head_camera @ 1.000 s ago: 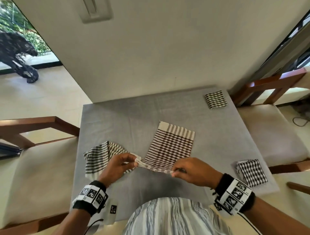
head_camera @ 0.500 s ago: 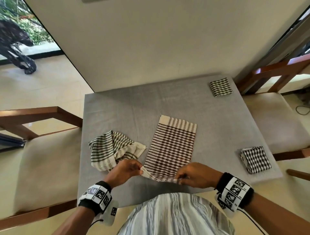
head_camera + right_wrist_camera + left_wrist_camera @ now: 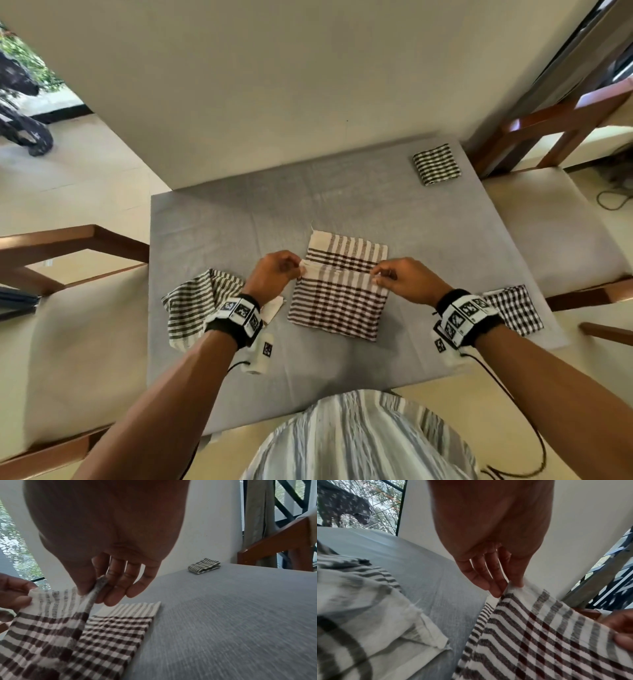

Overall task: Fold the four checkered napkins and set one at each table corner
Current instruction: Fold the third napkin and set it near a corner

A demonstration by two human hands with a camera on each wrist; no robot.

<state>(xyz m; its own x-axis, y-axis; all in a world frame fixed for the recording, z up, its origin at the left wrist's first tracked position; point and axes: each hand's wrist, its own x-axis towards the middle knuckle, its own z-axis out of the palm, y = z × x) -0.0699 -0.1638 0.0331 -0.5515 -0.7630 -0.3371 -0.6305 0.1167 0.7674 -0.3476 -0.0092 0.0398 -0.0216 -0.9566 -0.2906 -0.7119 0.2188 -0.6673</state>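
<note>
A brown-and-white checkered napkin (image 3: 337, 301) lies mid-table, its near half raised and carried over its far half. My left hand (image 3: 279, 270) pinches the left corner of the lifted edge (image 3: 508, 592). My right hand (image 3: 399, 279) pinches the right corner (image 3: 96, 588). An unfolded green-striped napkin (image 3: 195, 303) lies crumpled at the left, partly under my left wrist. One folded napkin (image 3: 436, 163) sits at the far right corner of the table, seen also as a small folded napkin (image 3: 204, 565) in the right wrist view. Another folded napkin (image 3: 513, 308) sits at the near right corner.
The grey table (image 3: 239, 212) stands against a white wall. Wooden chairs with cream cushions flank it, one chair (image 3: 68, 308) on the left and one chair (image 3: 561, 219) on the right. A cable (image 3: 613, 198) lies on the floor at far right.
Both hands have lifted the brown napkin's near edge and carried it away from me over the far half. The head camera has tilted, so the table sits lower in view.
</note>
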